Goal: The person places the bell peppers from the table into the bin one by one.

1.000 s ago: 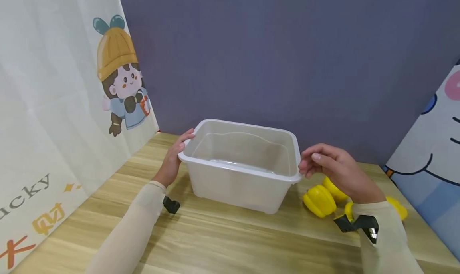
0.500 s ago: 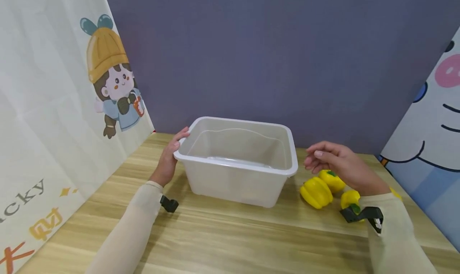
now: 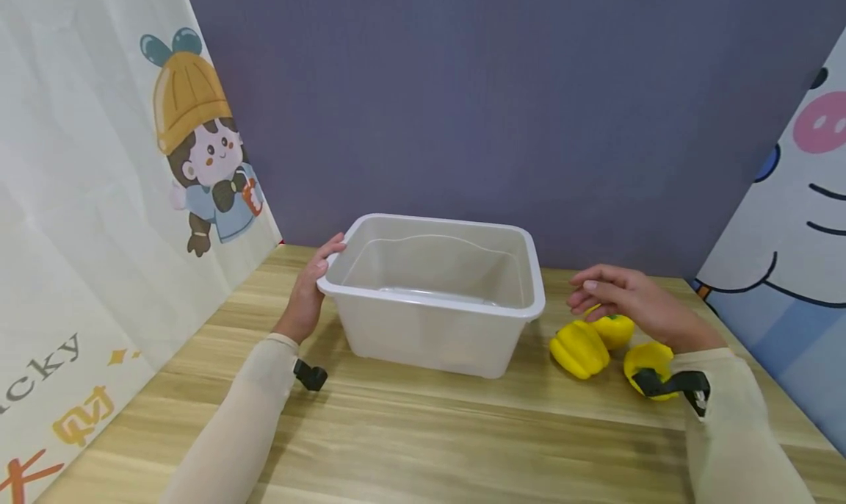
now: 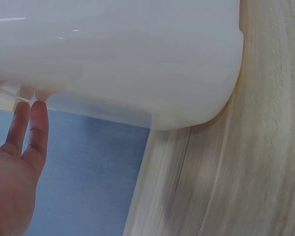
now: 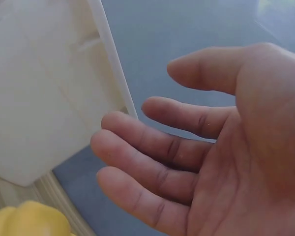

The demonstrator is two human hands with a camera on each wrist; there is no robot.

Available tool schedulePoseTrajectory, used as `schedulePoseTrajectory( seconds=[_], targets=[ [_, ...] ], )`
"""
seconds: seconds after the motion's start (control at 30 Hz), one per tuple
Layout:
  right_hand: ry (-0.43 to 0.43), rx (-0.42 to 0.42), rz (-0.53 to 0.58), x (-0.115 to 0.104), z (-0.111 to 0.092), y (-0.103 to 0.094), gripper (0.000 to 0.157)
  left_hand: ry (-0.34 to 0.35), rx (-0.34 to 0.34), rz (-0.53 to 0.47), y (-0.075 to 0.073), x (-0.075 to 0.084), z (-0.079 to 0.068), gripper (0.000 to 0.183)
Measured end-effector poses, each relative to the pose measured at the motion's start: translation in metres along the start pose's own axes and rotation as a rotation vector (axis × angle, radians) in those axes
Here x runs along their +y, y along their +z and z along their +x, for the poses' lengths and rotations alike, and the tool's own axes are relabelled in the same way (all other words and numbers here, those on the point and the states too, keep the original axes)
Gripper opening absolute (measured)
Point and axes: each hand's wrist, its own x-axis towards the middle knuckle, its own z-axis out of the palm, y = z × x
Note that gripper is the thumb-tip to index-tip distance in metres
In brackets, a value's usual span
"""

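Note:
A white plastic bin (image 3: 423,335) stands on the table. My left hand (image 3: 307,298) rests against its left end at the rim in the head view. The left wrist view shows straight fingers (image 4: 38,130) touching the bin wall (image 4: 137,59); the thumb is out of that view. To the right of the bin, my right hand (image 3: 624,298) hangs in the air with fingers loosely bent and nothing in them. Below it lie yellow bell peppers: one near the bin (image 3: 579,350), another behind it (image 3: 615,331), and a third pepper (image 3: 648,361) partly hidden by the wrist camera.
The wooden table (image 3: 423,445) meets a dark blue-grey panel (image 3: 496,107) behind the bin. A white printed sheet (image 3: 79,195) stands at the left, and a cartoon-printed panel (image 3: 786,269) at the right. Black camera mounts (image 3: 311,375) sit on both wrists.
My right hand has moved away from the bin's right rim, to the right. The left hand stays at the bin's left end. The head view has shifted slightly.

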Motion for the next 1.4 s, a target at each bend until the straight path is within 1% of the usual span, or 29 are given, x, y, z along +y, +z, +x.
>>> schedulePoseTrajectory(
  seconds=[0.2,0.37,0.47,0.63,0.8,1.0,1.2,1.3,1.4],
  targets=[
    [0.111,0.025,-0.064,0.000,-0.005,-0.007,0.044,-0.002,0.001,-0.006,0.000,0.000,0.001,0.054],
    [0.180,-0.005,-0.154,0.001,-0.008,-0.014,0.052,0.001,0.005,-0.006,0.000,0.001,0.000,0.053],
    [0.201,-0.018,-0.191,0.005,-0.010,-0.017,0.055,-0.002,0.006,-0.003,0.000,0.001,0.000,0.053],
    [0.206,0.004,-0.219,0.011,-0.013,-0.021,0.054,-0.011,0.003,0.009,0.000,0.002,-0.001,0.053],
    [0.227,0.025,-0.211,0.015,-0.014,-0.023,0.057,-0.017,0.003,0.015,-0.001,0.002,-0.002,0.054],
    [0.286,-0.023,-0.215,0.018,-0.009,-0.021,0.056,-0.019,0.008,0.015,-0.003,0.001,-0.002,0.054],
    [0.266,-0.079,-0.213,0.021,-0.005,-0.017,0.051,-0.019,0.004,0.024,-0.001,0.001,-0.001,0.054],
    [0.263,-0.084,-0.239,0.021,-0.003,-0.014,0.050,-0.019,0.002,0.026,-0.001,0.001,0.000,0.054],
    [0.271,-0.093,-0.279,0.021,-0.003,-0.011,0.053,-0.024,0.002,0.030,0.000,0.002,0.000,0.054]
  ],
)
